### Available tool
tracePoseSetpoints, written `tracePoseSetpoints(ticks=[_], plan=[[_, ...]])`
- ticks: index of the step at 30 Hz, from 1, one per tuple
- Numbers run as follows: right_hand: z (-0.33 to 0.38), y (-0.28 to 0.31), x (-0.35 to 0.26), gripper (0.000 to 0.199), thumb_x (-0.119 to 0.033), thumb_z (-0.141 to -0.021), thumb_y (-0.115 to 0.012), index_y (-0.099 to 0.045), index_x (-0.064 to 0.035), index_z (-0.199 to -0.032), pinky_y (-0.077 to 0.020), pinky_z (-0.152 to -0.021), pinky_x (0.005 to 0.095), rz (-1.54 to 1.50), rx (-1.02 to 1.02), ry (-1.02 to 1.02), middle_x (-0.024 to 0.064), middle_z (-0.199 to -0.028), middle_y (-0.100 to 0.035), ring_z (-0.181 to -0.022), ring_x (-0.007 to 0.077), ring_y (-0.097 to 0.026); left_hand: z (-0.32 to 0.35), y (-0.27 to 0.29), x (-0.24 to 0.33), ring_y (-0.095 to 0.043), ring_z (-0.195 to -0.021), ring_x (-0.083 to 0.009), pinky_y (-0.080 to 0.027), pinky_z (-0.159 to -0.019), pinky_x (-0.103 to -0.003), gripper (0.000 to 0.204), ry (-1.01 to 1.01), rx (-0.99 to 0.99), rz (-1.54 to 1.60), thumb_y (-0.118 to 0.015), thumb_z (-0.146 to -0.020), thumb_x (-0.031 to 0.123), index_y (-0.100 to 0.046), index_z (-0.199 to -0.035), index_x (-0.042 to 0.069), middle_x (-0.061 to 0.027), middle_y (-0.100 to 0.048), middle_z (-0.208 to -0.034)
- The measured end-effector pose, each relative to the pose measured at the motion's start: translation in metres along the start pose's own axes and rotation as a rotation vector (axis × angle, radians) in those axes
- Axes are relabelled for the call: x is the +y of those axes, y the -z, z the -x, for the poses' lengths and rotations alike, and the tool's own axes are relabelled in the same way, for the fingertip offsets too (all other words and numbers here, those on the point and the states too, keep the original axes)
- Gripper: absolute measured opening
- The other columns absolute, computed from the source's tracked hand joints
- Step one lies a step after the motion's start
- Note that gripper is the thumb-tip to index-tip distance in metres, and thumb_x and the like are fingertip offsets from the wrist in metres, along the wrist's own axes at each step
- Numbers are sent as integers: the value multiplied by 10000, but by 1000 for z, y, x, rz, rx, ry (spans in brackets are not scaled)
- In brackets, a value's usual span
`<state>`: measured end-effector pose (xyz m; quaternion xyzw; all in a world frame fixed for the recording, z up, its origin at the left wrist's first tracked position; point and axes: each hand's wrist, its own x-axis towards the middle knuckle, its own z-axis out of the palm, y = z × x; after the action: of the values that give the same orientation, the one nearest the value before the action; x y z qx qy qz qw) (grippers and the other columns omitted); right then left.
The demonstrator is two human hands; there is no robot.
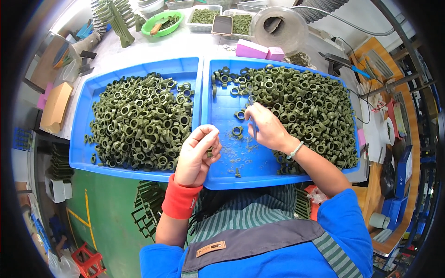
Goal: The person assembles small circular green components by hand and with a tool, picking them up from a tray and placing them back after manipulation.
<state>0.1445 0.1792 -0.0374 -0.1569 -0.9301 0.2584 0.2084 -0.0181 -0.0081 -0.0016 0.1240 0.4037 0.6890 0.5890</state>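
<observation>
My left hand (197, 155), with a red wristband, is closed over the inner edges of the two blue trays. A bit of a dark green plastic ring (210, 151) shows between its fingers; the rest is hidden. My right hand (269, 129) is closed around a slim blue-grey tool (254, 128) above the right tray (222, 178). Its exact kind cannot be made out. Near that hand, a loose green ring (237, 131) lies on the tray floor among pale shavings. Green rings (310, 102) are heaped on that tray's right side, and another heap (139, 120) fills the left tray (81, 139).
Behind the trays are a bright green basin (162, 24), clear tubs of small green parts (204, 16), a phone (222, 25) and pink blocks (252, 49). A cardboard box (56, 107) stands at left. A red stool (88, 259) is on the green floor.
</observation>
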Motion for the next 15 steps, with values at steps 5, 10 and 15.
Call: tracePoseSetpoints(ticks=[5, 10, 15], plan=[[-10, -11, 20, 302, -27, -778, -760, -543, -43, -988, -489, -853, 432, 43, 11, -13, 134, -982, -615, -935, 344, -605, 0, -2, 1, -454, -685, -85, -347, -539, -202, 85, -10, 32, -22, -605, -1002, 147, -567, -1020, 72, 6, -493, -815], [-18, -9, 12, 310, -93, -774, -811, -584, -52, -980, -497, -870, 401, 44, 14, 14, 89, -951, -642, -932, 291, -626, -1, -1, -2, -538, -767, -76, -415, -600, -195, 236, 25, 74, -57, -615, -1001, 133, -601, -1216, 38, -22, -607, -953], [-9, 6, -42, 317, -101, -800, -820, -572, -58, -992, -543, -767, 345, -216, 86, 3, 87, -947, -633, -850, 235, -658, -4, -4, -12, -593, -854, -80, -463, -662, -198, 427, -99, 52, -193, -635, -995, 125, -537, -1394, 12, -76, -665, -1124]])
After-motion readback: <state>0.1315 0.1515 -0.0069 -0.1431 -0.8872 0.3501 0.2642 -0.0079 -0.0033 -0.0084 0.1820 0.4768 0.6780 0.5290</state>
